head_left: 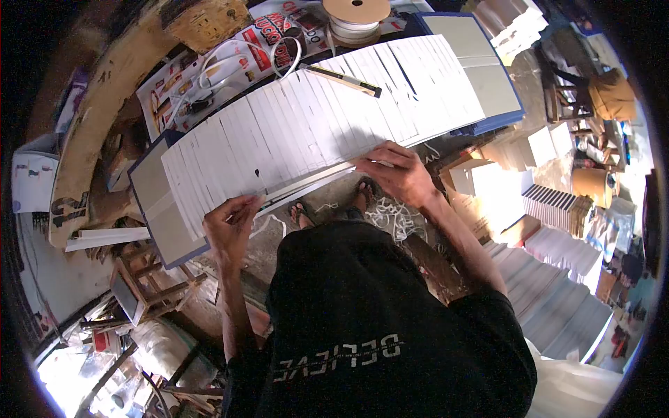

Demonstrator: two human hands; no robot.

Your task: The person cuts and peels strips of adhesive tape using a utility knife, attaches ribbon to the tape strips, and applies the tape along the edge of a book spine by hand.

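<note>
In the head view, a long row of paper blocks spans grey boards in front of the person. The left hand has its fingertips pinched narrow on a white strip at the row's near edge; the right hand bends its fingers over the strip's other end, its exact grip hidden. The blocks look fully lined up, so that part seems done; the strip's positioning appears unfinished. A cutter lies on the row, unheld, near a spool behind.
</note>
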